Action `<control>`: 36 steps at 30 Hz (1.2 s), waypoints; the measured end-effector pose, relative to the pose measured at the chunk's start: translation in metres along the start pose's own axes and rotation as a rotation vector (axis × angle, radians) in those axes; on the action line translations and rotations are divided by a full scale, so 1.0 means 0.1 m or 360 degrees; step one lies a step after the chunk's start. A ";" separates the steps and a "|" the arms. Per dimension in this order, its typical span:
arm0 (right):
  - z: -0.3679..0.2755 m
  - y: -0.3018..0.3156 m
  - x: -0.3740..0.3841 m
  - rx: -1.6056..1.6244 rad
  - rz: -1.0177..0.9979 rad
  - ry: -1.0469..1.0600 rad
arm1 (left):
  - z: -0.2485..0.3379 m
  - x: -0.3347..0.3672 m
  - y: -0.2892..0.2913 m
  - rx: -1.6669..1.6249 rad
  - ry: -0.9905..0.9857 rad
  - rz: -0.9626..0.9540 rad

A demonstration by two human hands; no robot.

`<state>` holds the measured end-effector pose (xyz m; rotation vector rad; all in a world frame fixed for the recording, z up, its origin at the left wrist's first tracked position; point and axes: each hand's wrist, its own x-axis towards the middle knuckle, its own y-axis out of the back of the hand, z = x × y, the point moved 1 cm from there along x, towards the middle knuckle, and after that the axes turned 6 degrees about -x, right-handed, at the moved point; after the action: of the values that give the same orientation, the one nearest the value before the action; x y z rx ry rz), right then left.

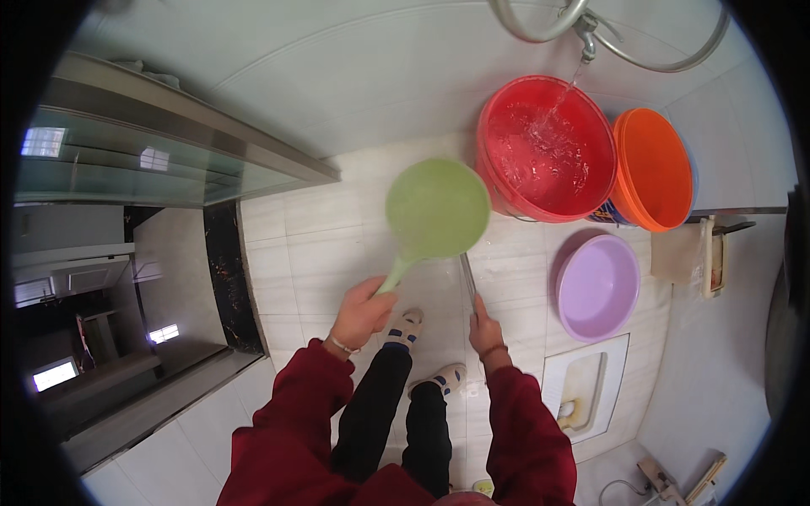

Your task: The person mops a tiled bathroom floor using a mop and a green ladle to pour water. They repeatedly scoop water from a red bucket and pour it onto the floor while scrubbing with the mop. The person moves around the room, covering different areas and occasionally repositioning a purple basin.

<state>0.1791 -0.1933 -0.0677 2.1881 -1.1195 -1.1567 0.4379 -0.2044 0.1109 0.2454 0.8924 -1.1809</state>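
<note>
My left hand [361, 314] is wrapped round the handle of a light green water dipper [439, 207], held out over the tiled floor with its round bowl on the far side. My right hand [484, 331] grips a thin grey rod [469, 278], which looks like metal. The rod's far end reaches the near edge of the dipper's bowl; whether it continues behind the bowl is hidden. Beyond the dipper, to the right, a red bucket [489, 173] stands beneath a metal tap [588, 46]. Water runs from the tap into the bucket and churns the surface.
An orange bucket [654, 169] stands right of the red one. Nearer on the floor is a light purple basin [599, 287], with a squat toilet [586, 388] set into the tiles below it. At left is a metal-framed glass door [169, 143]. A grey hose [666, 66] loops by the tap.
</note>
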 end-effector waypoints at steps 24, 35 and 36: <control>0.13 -1.03 0.66 0.0004 0.0660 0.0284 | -0.35 2.01 0.36 0.0723 -0.0550 0.0413; -0.03 -0.77 0.94 0.0082 0.0158 -0.0271 | -0.30 1.92 0.31 0.0623 -0.0575 0.0422; -0.08 -0.72 1.16 -0.0001 0.0041 -0.0371 | -0.24 1.72 0.33 0.0475 -0.0409 0.0399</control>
<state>0.2566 -0.2449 -0.1677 2.0715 -1.2354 -1.4287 0.4714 -0.2964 -0.0365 0.4241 0.4440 -1.0789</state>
